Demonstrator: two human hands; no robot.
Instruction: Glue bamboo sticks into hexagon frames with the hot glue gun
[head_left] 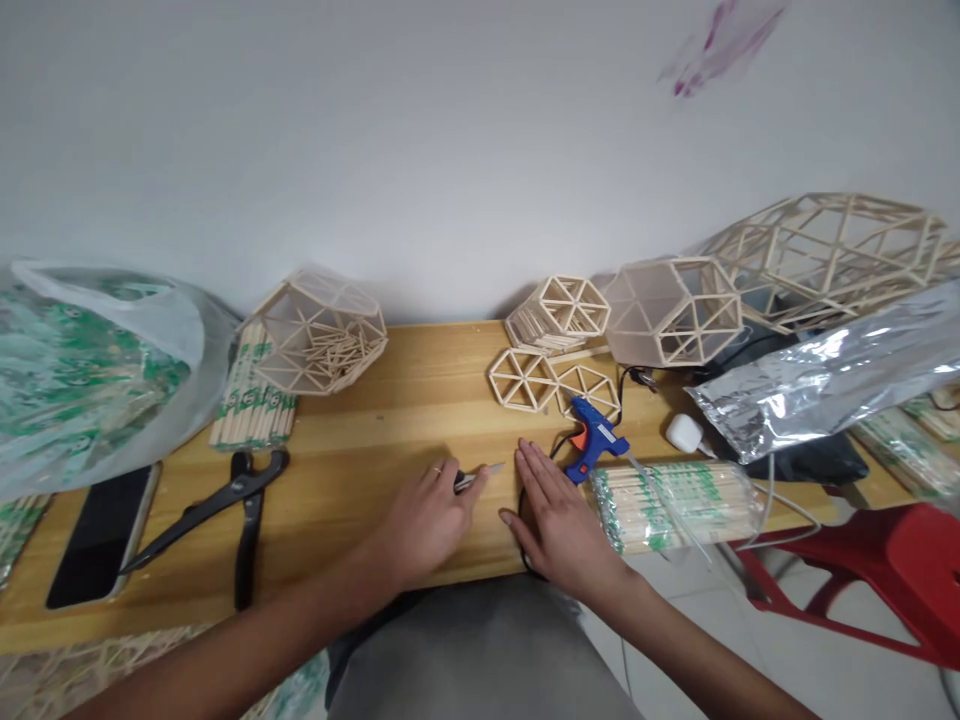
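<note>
My left hand (429, 518) is closed around a small craft knife (466, 481), its thin blade pointing right just above the wooden table. My right hand (561, 525) lies flat on the table with fingers stretched forward, beside a black cord. Right of it, a blue glue gun (596, 440) with an orange trigger rests on its side. Behind the hands are two flat hexagonal stick frames, one (523, 380) to the left of the other (590, 391). A plastic-wrapped bundle of wooden sticks (679, 503) lies to the right of my right hand.
Black pliers (244, 490) and a phone (103, 540) lie at left, near a plastic bag of wrappers (112, 370). Against the wall stand a stick basket (322, 335), a hexagonal stack (566, 312) and larger frames (675, 312). A red stool (892, 575) is at right.
</note>
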